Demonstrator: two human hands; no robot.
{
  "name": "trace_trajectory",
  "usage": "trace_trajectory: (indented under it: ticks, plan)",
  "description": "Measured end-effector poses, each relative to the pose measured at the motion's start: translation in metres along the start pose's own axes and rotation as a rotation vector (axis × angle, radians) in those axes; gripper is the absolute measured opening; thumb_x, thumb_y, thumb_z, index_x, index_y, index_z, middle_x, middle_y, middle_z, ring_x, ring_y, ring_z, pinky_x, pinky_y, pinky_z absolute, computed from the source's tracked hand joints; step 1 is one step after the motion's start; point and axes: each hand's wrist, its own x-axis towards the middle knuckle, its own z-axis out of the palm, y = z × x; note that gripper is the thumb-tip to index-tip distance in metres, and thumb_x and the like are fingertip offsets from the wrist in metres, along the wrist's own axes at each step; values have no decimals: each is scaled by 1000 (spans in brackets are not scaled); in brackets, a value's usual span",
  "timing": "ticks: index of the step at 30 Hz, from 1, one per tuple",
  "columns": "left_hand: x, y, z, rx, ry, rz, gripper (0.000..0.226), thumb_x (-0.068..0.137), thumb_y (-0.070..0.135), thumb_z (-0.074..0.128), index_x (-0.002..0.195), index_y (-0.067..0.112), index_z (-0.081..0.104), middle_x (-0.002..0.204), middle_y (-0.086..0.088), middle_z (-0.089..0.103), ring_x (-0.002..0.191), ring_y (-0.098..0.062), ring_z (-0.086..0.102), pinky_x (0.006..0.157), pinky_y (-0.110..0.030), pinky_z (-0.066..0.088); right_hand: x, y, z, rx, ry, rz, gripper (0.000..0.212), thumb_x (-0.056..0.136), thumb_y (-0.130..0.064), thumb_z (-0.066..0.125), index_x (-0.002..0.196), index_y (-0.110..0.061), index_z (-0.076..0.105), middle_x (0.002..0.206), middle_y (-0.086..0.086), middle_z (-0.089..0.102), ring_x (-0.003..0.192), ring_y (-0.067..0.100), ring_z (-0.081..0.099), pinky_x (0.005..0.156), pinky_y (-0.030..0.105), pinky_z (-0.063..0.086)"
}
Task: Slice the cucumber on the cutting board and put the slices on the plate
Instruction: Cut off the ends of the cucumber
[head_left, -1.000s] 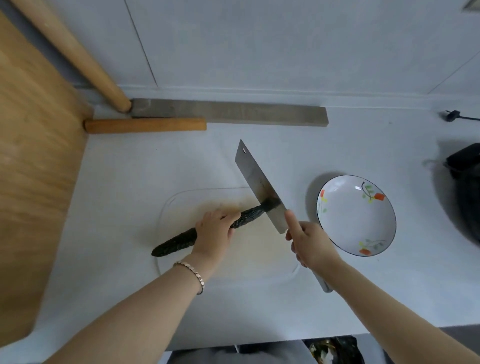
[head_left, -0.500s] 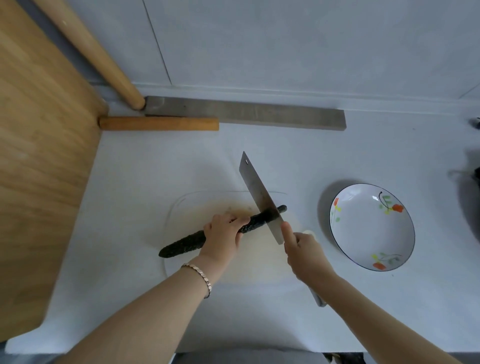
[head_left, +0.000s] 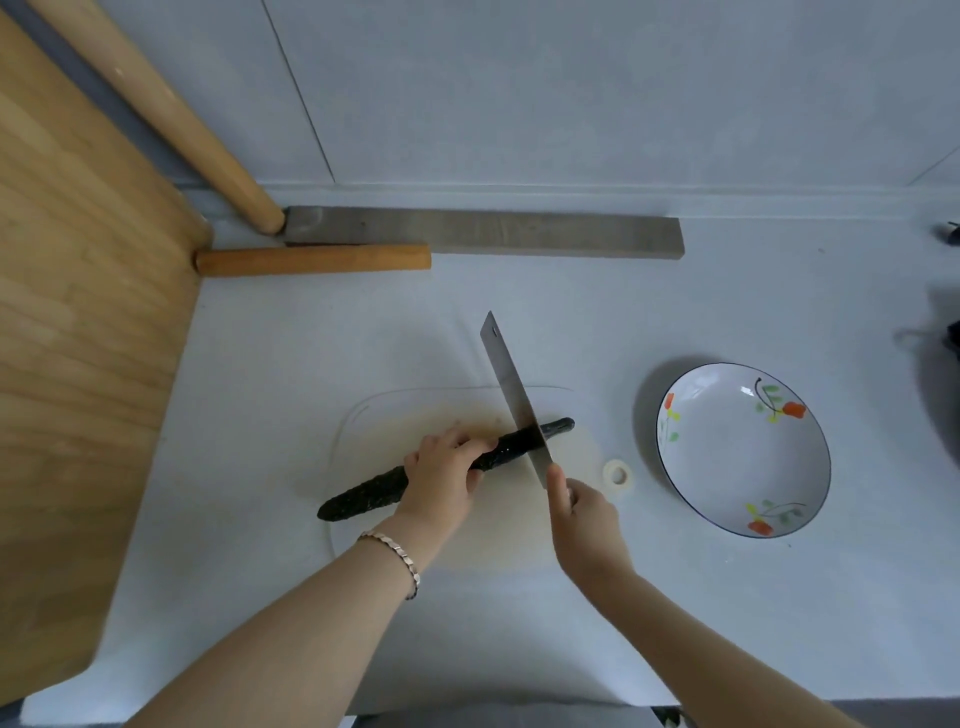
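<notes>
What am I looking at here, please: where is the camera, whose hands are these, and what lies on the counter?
No machine: one camera worn on a person's head looks down at their bare hands. On the counter lies a cutting board with a dark cucumber on it. The left hand holds the cucumber steady; the right hand grips a broad knife, its blade set across the cucumber near the right end. A flowered plate to the right has no slices yet. A wooden rod lies behind.
</notes>
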Motion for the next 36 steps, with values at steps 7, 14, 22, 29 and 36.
trace_trajectory:
  ticks: [7,14,22,29,36]
  plan:
    - [1,-2,-18,189,-74,21,49,86,18,51,131,33,40,123,-5,50,111,-30,45,90,-41,43,22,2,-18,172,-63,57,54,92,-58,34,68,-9,40,60,9,35,56,22,33,57,32,31]
    - [0,-3,-26,264,-153,4,47,88,13,49,131,28,39,116,-8,51,110,-30,45,86,-40,43,16,-7,-29,356,-103,79,54,93,-57,33,66,-11,35,56,4,29,41,15,24,41,20,24]
    - [-1,-7,-25,220,-109,2,50,87,11,50,132,29,40,110,-9,52,106,-30,46,82,-41,44,18,-5,-20,166,-106,30,54,92,-59,36,69,-10,40,56,5,31,50,21,30,54,30,29]
    - [-4,-6,-16,260,-77,13,41,86,3,47,124,20,48,109,-9,51,101,-31,44,80,-38,44,12,-6,-4,-13,-46,35,54,94,-56,32,59,-15,22,55,0,29,52,18,28,50,31,23]
    - [-4,-9,-11,313,-39,11,47,86,3,46,128,22,44,111,-8,51,102,-30,45,78,-36,41,22,-25,3,12,-19,26,56,96,-54,31,58,-13,28,55,2,37,51,19,35,49,32,26]
